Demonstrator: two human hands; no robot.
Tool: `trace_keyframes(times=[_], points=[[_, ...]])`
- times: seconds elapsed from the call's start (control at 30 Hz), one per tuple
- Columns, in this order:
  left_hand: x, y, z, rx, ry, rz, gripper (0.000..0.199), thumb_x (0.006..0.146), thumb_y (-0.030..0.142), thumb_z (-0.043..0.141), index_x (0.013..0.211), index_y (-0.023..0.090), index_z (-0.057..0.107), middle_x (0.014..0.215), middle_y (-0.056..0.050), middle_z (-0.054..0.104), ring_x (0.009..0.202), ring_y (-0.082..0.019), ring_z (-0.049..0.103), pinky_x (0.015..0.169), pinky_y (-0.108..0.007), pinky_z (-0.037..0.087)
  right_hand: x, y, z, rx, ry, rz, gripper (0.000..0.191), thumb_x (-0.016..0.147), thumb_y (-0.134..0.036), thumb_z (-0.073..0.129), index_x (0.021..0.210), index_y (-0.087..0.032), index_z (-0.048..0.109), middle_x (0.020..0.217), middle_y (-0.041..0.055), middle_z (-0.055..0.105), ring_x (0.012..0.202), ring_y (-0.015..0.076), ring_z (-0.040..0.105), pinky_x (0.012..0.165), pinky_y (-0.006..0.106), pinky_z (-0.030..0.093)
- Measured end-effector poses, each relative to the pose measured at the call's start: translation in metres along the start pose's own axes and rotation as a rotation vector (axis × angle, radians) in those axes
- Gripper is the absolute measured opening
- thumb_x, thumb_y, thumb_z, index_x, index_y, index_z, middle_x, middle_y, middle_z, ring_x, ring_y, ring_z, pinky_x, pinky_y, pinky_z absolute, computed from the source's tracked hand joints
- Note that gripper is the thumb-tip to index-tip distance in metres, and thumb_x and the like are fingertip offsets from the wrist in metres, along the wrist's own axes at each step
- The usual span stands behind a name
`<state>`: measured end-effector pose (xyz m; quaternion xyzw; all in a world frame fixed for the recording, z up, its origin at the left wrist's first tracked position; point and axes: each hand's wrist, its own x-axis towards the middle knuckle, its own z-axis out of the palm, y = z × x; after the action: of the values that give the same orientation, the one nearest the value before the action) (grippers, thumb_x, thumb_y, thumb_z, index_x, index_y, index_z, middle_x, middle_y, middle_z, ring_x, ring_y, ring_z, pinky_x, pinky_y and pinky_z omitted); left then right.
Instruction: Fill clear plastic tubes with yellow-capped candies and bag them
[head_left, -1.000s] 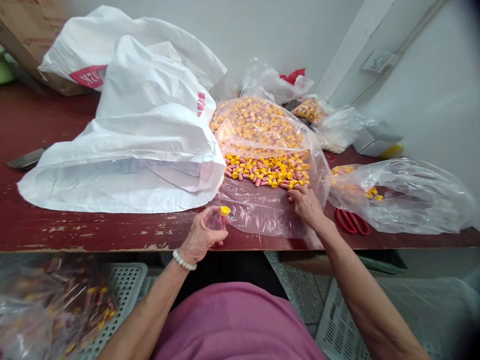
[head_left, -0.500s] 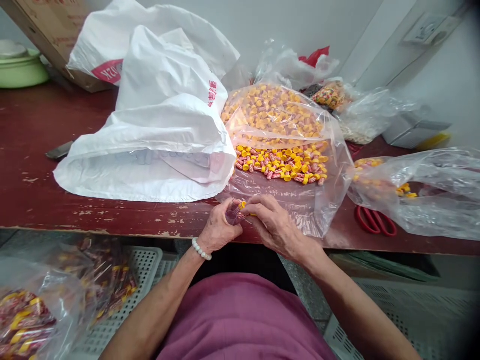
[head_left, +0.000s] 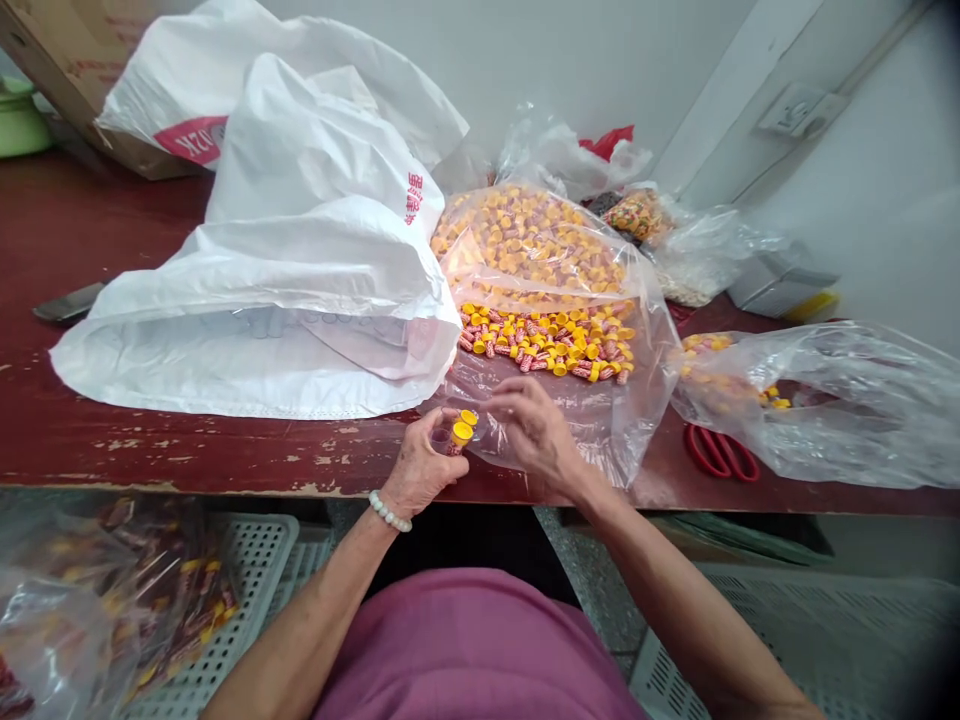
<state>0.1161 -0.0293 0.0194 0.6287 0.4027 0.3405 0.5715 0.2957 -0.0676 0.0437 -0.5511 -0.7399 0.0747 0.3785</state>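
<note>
My left hand [head_left: 424, 462], with a pale bead bracelet at its wrist, is closed around a small clear plastic container, mostly hidden by the fingers. Two yellow caps [head_left: 463, 431] show at its mouth, one above a red-and-white patterned body. Just to the right, my right hand [head_left: 536, 425] hovers with fingers stretched and apart, slightly blurred, and nothing shows in it. Beyond the hands, a pile of small yellow-capped red-and-white pieces [head_left: 555, 345] spills at the mouth of a large clear plastic bag [head_left: 615, 425].
A white woven sack [head_left: 315, 260] lies with its mouth toward me. Red-handled scissors [head_left: 720, 453] rest by another clear bag [head_left: 847, 410] on the right. Below the red table edge stand white perforated crates [head_left: 255, 560], the left one with bagged yellow-capped items.
My right hand has drawn away from the container and opened. Two yellow caps now show at the container's mouth. The view has shifted slightly right.
</note>
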Motion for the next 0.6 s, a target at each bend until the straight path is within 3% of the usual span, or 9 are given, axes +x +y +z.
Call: trace_keyframes(times=[0.07,0.13,0.2,0.3,0.43,0.5,0.6], points=[[0.002,-0.004,-0.002,-0.08,0.023,-0.055,0.046,0.053,0.006,0.059,0.098,0.014,0.055,0.078,0.0,0.062,0.058,-0.01,0.051,0.051,-0.021,0.044,0.017,0.033,-0.002,-0.161,0.122,0.158,0.026,0.082,-0.01,0.041,0.098,-0.016,0.06,0.096,0.0099,0.056,0.09,0.0204,0.054,0.077,0.036,0.047],[0.003,-0.006,-0.004,-0.131,0.032,-0.061,0.047,0.052,0.006,0.061,0.098,0.014,0.054,0.079,-0.001,0.064,0.058,-0.01,0.052,0.053,-0.022,0.046,0.035,0.066,-0.002,-0.356,0.16,0.299,0.023,0.082,-0.019,0.051,0.102,-0.012,0.059,0.098,0.014,0.057,0.093,0.0257,0.053,0.081,0.041,0.045],[0.004,-0.007,-0.006,-0.123,0.045,-0.035,0.048,0.05,0.006,0.063,0.097,0.014,0.054,0.08,-0.001,0.065,0.06,-0.01,0.054,0.058,-0.023,0.048,0.049,0.09,0.0,-0.488,0.129,0.391,0.03,0.079,-0.026,0.058,0.105,-0.012,0.059,0.102,0.0175,0.057,0.098,0.0297,0.052,0.084,0.044,0.042],[0.004,-0.006,-0.008,-0.06,0.048,-0.002,0.047,0.051,0.006,0.064,0.096,0.014,0.055,0.082,-0.002,0.066,0.064,-0.012,0.057,0.061,-0.024,0.048,0.059,0.108,0.002,-0.537,0.042,0.48,0.023,0.078,-0.026,0.06,0.097,-0.014,0.063,0.093,0.0161,0.061,0.093,0.0294,0.054,0.082,0.041,0.042],[0.004,-0.002,-0.005,0.026,0.02,0.033,0.044,0.054,0.005,0.061,0.096,0.013,0.055,0.084,-0.003,0.065,0.072,-0.014,0.06,0.064,-0.023,0.048,0.054,0.092,-0.004,-0.339,0.099,0.501,0.023,0.078,-0.027,0.06,0.098,-0.015,0.062,0.078,0.008,0.062,0.079,0.0233,0.058,0.074,0.036,0.044],[0.005,0.0,-0.003,0.079,0.015,0.075,0.04,0.055,0.004,0.058,0.094,0.014,0.056,0.086,-0.003,0.064,0.076,-0.014,0.06,0.066,-0.023,0.048,0.045,0.065,-0.006,-0.042,0.157,0.454,0.029,0.08,-0.031,0.059,0.106,-0.018,0.059,0.079,0.004,0.062,0.074,0.0188,0.058,0.069,0.033,0.047],[0.005,0.002,0.003,0.133,-0.011,0.142,0.039,0.056,0.004,0.056,0.093,0.014,0.057,0.086,-0.003,0.063,0.077,-0.014,0.059,0.067,-0.023,0.047,0.03,0.013,-0.001,0.458,0.122,0.362,0.038,0.086,-0.038,0.053,0.121,-0.024,0.048,0.092,0.0026,0.062,0.078,0.015,0.061,0.069,0.029,0.05]])
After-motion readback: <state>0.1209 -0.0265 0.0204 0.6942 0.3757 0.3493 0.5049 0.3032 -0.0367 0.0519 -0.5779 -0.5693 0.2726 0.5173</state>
